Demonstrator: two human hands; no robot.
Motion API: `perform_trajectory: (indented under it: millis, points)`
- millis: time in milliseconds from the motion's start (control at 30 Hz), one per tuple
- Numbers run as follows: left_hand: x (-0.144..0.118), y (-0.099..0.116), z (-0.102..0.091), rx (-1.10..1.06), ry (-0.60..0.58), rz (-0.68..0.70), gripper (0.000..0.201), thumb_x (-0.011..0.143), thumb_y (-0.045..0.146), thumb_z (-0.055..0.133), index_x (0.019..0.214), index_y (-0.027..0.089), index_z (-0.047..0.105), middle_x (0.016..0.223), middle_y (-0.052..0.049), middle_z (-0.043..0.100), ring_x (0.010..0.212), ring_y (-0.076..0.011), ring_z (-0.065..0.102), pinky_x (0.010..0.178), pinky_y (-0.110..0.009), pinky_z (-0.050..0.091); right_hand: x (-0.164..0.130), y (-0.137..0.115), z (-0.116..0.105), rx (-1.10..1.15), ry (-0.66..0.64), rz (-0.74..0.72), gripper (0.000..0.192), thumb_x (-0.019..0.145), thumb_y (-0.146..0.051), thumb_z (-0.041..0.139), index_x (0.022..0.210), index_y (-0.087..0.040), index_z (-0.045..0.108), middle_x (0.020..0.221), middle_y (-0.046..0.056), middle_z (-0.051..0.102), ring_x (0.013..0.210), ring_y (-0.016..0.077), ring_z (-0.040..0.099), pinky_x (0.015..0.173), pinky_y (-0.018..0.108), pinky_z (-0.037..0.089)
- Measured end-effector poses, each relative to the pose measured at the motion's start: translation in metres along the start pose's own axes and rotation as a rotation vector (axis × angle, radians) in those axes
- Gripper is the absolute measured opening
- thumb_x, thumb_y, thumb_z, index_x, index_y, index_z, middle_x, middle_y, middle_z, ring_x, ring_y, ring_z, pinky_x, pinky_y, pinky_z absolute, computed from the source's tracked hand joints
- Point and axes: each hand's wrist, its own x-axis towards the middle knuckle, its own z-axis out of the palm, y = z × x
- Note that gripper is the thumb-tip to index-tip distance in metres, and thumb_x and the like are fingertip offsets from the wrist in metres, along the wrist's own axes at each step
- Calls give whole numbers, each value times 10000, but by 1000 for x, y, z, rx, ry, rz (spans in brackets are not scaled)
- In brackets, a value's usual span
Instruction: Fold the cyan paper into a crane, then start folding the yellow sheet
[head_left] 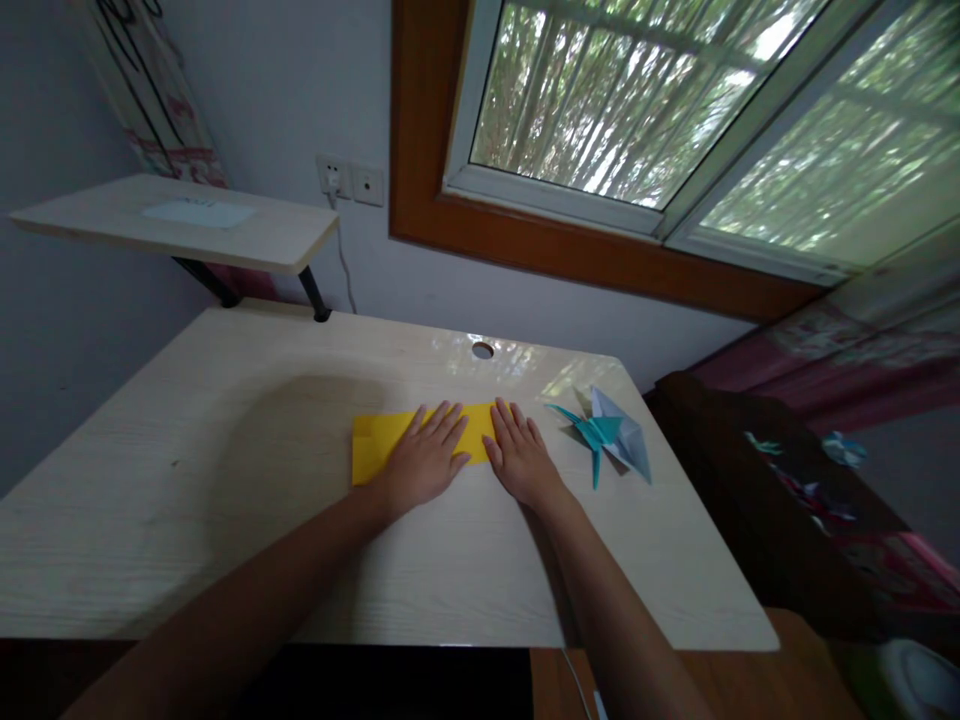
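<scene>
A folded sheet of yellow paper (375,440) lies flat on the pale wooden desk (465,560), longer from left to right than it is deep. My left hand (426,455) rests palm down across its middle, fingers stretched out and slightly apart. At the paper's right end my right hand (519,452) lies flat as well, fingertips pointing away from me. Between the two hands a strip of yellow shows. The paper's right edge is partly hidden under my right hand.
Right of my right hand sit a teal origami crane (598,432) and a pale blue folded paper piece (626,440). A raised shelf (247,235) stands at the back left, holding a paper sheet (199,212). A cable hole (483,350) pierces the desk's back.
</scene>
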Motion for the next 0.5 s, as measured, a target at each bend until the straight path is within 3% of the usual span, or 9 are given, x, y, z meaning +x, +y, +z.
perform_trajectory:
  millis: [233,367,500]
  points:
    - [-56,-73,-13,53,-22,-121,585,1048,427,355,1560,147,402,1657,-141,347,1552,-293,275,1257,-516,189,0,1,-7,-10,-63,22,608,1069,-407,294,1609,-126,302,1686,123,230,1572,327,222,1247,563,255]
    - [-77,-87,-13,67,-1,-123,593,1042,434,364,1570,165,387,1657,-144,348,1552,-292,277,1259,-519,183,11,-12,-29,-8,-115,45,603,1055,-399,350,1596,-133,338,1663,138,297,1552,363,271,1218,604,294]
    - [-79,-86,-12,63,20,-117,595,1039,438,370,1568,165,388,1650,-150,360,1549,-290,286,1257,-521,192,28,-58,-40,50,-23,-95,607,1073,-403,319,1603,-108,309,1674,137,270,1565,318,252,1259,543,247]
